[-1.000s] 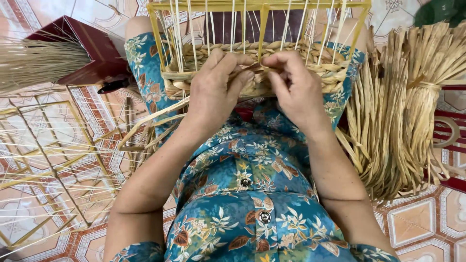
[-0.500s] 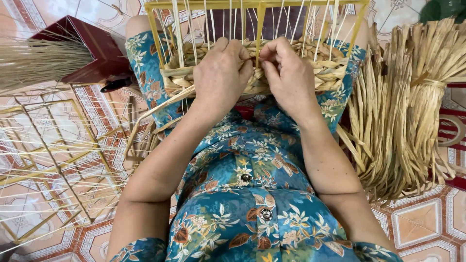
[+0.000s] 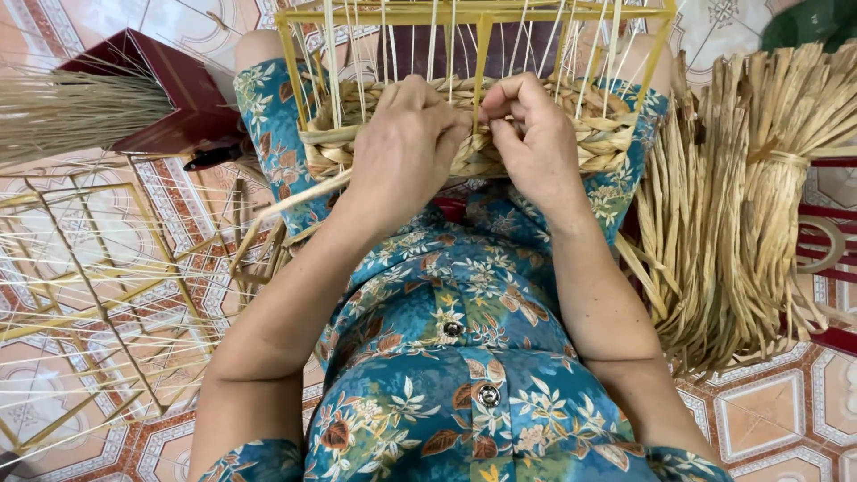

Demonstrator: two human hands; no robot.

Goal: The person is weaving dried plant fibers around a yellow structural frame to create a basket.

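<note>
On the lap, the left hand (image 3: 402, 147) is closed on the woven band (image 3: 464, 143) of the basket (image 3: 482, 107), the right hand (image 3: 531, 134) pinches a strand there, so weaving is underway, and next that strand likely needs tucking behind an upright, with spare straw (image 3: 741, 214) lying right.

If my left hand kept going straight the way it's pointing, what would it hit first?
Probably the braided straw band of the basket frame: the left hand already rests against it, fingers aimed into the weave, though depth is unclear.
</note>
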